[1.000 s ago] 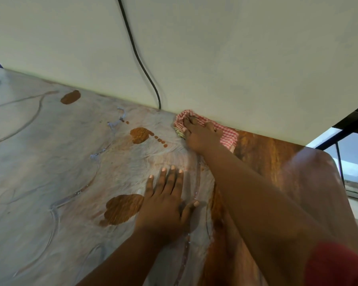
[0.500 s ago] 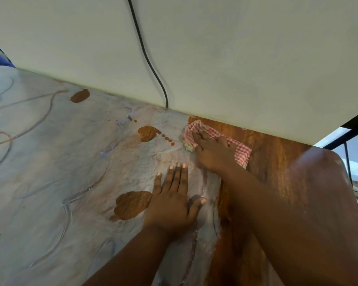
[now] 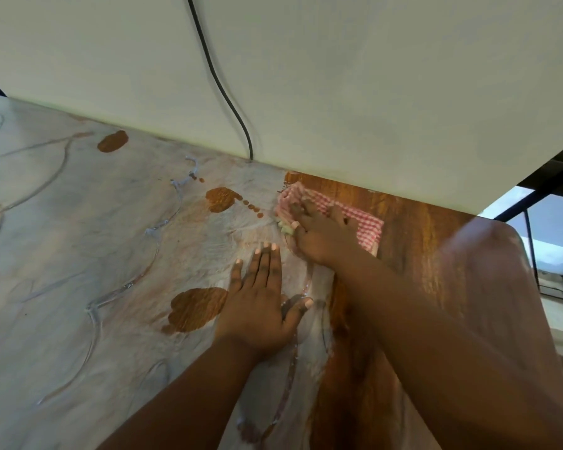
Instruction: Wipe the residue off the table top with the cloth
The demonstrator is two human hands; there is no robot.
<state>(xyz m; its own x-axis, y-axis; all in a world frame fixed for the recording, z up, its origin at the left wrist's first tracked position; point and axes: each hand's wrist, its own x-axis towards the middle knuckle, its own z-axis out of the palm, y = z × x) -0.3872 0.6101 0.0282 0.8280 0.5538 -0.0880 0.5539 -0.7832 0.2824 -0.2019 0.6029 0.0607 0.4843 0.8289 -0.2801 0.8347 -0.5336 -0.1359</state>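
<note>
A wooden table top (image 3: 413, 241) is coated over its left and middle part with a whitish, smeared residue (image 3: 78, 241); bare brown wood shows to the right. My right hand (image 3: 322, 235) presses flat on a red-and-white checked cloth (image 3: 364, 222) near the wall, at the border between residue and clean wood. My left hand (image 3: 260, 303) lies flat on the residue just in front of it, fingers spread, holding nothing.
A pale wall (image 3: 338, 76) runs along the table's far edge, with a black cable (image 3: 221, 89) hanging down it. Bare brown patches (image 3: 195, 308) break the residue. The table's rounded right corner (image 3: 507, 241) borders a dark frame and window.
My right hand has drawn the cloth away from the wall toward me and slightly right, leaving more bare wood along the wall. My left hand has stayed flat in place.
</note>
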